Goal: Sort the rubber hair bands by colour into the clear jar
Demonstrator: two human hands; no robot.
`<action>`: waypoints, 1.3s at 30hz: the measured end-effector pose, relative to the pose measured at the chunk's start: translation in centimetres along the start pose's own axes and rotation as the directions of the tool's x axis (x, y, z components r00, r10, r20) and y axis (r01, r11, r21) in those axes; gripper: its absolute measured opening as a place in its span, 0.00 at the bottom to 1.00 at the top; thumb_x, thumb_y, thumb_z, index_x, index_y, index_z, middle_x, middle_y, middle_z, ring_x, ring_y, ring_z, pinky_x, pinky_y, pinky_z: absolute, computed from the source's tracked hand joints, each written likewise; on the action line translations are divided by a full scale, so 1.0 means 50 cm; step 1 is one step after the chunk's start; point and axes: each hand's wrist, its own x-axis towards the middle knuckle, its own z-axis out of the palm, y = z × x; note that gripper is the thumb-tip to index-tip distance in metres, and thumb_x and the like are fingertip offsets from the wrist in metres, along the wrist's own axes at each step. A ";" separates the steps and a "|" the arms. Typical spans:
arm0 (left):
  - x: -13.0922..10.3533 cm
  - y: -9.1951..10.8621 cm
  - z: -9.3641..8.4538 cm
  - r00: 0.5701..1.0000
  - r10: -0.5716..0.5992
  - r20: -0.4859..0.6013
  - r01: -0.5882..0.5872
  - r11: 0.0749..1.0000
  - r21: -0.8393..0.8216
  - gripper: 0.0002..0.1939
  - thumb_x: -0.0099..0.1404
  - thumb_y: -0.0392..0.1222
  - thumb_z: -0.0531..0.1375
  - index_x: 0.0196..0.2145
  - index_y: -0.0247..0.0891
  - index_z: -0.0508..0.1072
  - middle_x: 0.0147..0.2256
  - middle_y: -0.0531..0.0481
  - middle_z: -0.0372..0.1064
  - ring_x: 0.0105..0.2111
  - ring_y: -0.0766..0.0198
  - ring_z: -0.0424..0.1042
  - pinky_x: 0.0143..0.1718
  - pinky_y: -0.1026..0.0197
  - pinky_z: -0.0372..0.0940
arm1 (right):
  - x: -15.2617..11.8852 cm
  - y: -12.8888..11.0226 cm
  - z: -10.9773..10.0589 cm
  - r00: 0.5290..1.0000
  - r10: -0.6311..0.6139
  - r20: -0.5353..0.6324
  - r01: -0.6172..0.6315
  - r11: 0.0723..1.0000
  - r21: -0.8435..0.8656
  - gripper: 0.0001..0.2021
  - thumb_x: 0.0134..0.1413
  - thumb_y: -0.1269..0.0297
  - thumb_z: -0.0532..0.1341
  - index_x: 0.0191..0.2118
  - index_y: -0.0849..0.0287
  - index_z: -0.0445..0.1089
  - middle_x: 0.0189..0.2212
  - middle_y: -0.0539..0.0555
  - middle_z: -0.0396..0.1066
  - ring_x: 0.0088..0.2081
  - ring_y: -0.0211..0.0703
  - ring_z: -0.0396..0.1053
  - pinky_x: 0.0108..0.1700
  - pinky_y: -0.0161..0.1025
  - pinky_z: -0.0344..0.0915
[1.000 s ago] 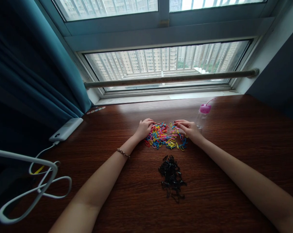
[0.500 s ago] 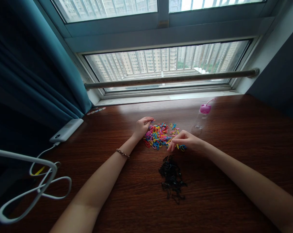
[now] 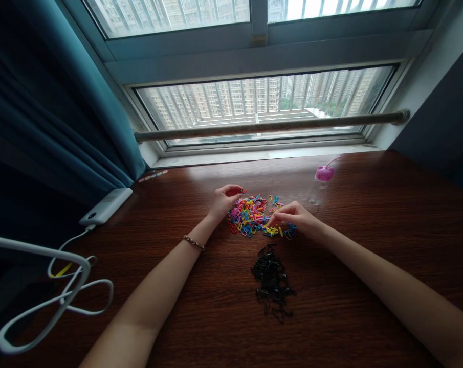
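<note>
Currently left hand (image 3: 222, 203) pinching a red band (image 3: 245, 191) at upper-left edge of colored bands (image 3: 250, 213) mid-frame, right hand (image 3: 297, 215) narrow over their right side, can't tell if gripping, black bands (image 3: 270, 276) below on table (image 3: 204, 312).

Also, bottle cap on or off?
On: the pink cap sits atop the clear bottle.
</note>
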 end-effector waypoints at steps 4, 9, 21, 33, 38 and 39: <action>-0.002 0.006 0.001 1.000 -0.026 -0.004 0.026 0.999 -0.029 0.17 0.47 0.42 0.64 0.36 0.34 0.72 0.36 0.45 0.72 0.34 0.61 0.72 0.35 0.59 0.68 | 0.001 0.002 0.000 1.000 -0.004 0.021 0.005 0.999 -0.041 0.20 0.51 0.53 0.55 0.30 0.66 0.74 0.26 0.57 0.73 0.27 0.37 0.66 0.28 0.32 0.61; 0.004 0.007 -0.001 1.000 0.014 -0.011 -0.016 0.993 -0.118 0.17 0.51 0.47 0.62 0.35 0.32 0.74 0.35 0.43 0.73 0.35 0.60 0.71 0.39 0.59 0.65 | -0.004 -0.005 0.003 0.993 0.018 0.114 0.006 0.979 -0.206 0.20 0.52 0.53 0.54 0.29 0.67 0.73 0.19 0.53 0.69 0.21 0.34 0.64 0.23 0.30 0.59; 0.008 -0.005 -0.008 0.999 0.045 -0.024 -0.045 0.998 0.032 0.14 0.51 0.43 0.61 0.34 0.31 0.73 0.35 0.43 0.72 0.36 0.60 0.71 0.39 0.58 0.66 | -0.014 -0.016 0.020 0.872 0.103 0.479 0.018 0.970 -0.242 0.19 0.54 0.55 0.52 0.33 0.68 0.72 0.24 0.54 0.71 0.18 0.31 0.65 0.20 0.27 0.59; 0.002 -0.007 -0.011 0.953 0.188 0.238 -0.292 0.777 0.557 0.10 0.55 0.38 0.57 0.36 0.36 0.74 0.33 0.47 0.73 0.36 0.61 0.70 0.40 0.60 0.64 | -0.012 -0.011 0.022 0.891 0.060 0.450 0.039 0.977 -0.208 0.19 0.55 0.56 0.52 0.35 0.67 0.72 0.27 0.55 0.72 0.22 0.32 0.66 0.23 0.28 0.61; 0.003 -0.008 -0.013 0.961 0.176 0.216 -0.266 0.806 0.528 0.12 0.53 0.37 0.59 0.38 0.37 0.73 0.32 0.48 0.72 0.35 0.61 0.70 0.40 0.60 0.64 | -0.012 -0.011 0.023 0.895 0.061 0.441 0.034 0.978 -0.205 0.19 0.55 0.56 0.52 0.35 0.67 0.72 0.28 0.55 0.72 0.23 0.33 0.66 0.23 0.28 0.61; 0.004 -0.008 -0.013 0.964 0.172 0.204 -0.254 0.825 0.505 0.12 0.53 0.37 0.59 0.37 0.36 0.73 0.32 0.48 0.72 0.35 0.62 0.70 0.39 0.60 0.64 | -0.012 -0.012 0.023 0.896 0.059 0.439 0.035 0.978 -0.204 0.19 0.55 0.56 0.51 0.35 0.67 0.72 0.28 0.55 0.72 0.23 0.33 0.66 0.23 0.28 0.61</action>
